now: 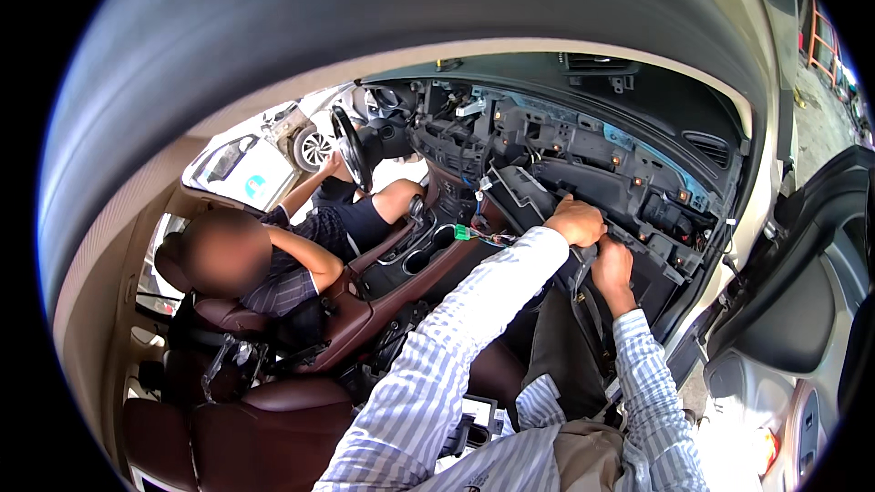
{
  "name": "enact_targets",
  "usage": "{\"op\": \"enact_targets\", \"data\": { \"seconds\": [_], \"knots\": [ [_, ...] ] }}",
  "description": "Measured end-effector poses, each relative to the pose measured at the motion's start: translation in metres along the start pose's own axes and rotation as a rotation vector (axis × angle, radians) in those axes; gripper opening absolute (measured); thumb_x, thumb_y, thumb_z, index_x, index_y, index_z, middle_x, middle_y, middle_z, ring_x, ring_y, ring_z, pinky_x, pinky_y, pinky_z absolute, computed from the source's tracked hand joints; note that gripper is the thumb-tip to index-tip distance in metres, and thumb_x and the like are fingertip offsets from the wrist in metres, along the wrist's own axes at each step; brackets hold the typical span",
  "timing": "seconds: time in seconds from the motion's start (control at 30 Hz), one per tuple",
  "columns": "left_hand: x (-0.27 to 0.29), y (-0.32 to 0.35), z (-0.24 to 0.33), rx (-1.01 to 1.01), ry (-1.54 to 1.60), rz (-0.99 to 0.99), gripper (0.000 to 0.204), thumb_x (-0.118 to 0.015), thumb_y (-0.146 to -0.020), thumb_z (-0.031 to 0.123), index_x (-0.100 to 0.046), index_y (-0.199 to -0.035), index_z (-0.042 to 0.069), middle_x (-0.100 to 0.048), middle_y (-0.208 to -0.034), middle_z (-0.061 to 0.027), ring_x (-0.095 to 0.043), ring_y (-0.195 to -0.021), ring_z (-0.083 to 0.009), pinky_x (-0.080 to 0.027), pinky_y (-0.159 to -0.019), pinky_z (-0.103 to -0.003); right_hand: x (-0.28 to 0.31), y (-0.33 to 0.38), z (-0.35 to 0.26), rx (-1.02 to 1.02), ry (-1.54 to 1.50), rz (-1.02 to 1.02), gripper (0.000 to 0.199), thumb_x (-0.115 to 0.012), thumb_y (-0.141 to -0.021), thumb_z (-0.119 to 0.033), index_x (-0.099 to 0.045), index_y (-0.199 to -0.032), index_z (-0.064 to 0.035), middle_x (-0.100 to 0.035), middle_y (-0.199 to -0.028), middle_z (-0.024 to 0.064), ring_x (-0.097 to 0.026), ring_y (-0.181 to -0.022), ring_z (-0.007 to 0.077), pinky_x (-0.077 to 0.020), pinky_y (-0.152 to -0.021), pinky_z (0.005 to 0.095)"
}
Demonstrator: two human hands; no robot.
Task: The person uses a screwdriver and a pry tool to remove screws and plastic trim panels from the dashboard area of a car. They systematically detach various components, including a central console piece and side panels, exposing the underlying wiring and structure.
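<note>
My left hand (576,221) is closed at the edge of a black plastic dashboard part (521,196), below the opened-up dashboard (565,139). One finger or thumb points up towards the frame. Just right of it and a little nearer, my right hand (613,266) is also closed, its fingers curled at the same dark area. What the right fingers hold is hidden behind the hand. Loose wires with a green connector (462,232) lie by the centre console, left of my left hand.
Another person (310,246) sits in the driver's seat, one hand at the steering wheel (349,148). The centre console (387,273) with its gear lever lies between us. On the right stands the open car door (793,310). Bare metal brackets line the dashboard.
</note>
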State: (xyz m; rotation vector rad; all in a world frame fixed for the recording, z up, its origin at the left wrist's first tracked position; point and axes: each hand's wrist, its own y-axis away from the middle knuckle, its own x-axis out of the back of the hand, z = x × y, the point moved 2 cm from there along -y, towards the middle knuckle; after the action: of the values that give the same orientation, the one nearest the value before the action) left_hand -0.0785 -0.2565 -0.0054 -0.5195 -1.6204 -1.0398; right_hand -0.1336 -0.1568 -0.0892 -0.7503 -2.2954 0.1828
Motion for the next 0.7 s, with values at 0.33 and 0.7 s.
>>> {"op": "enact_targets", "data": {
  "seconds": [0.33,0.7],
  "knots": [
    [-0.006,-0.007,-0.009,0.041,0.005,0.01,0.038,-0.044,-0.1,0.035,-0.072,-0.094,0.01,-0.07,-0.102,-0.0153,-0.063,-0.105,-0.0366,-0.033,-0.103,-0.056,-0.038,0.004,0.015,-0.053,-0.533,0.02,0.027,-0.06,-0.088,-0.015,-0.063,-0.111,-0.0017,-0.066,-0.105,0.0247,-0.063,-0.1,0.042,-0.0501,-0.084,0.0452],
    [0.0,-0.005,-0.003,0.03,-0.015,0.079,0.033,-0.047,-0.098,0.032,-0.074,-0.096,0.013,-0.07,-0.106,-0.0109,-0.063,-0.106,-0.0313,-0.035,-0.097,-0.05,-0.011,-0.005,0.009,-0.012,0.017,-0.132,0.037,-0.052,-0.078,-0.005,-0.066,-0.112,-0.009,-0.068,-0.086,0.0239,-0.065,-0.085,0.0415,-0.0507,-0.077,0.0509]
  ]
}}
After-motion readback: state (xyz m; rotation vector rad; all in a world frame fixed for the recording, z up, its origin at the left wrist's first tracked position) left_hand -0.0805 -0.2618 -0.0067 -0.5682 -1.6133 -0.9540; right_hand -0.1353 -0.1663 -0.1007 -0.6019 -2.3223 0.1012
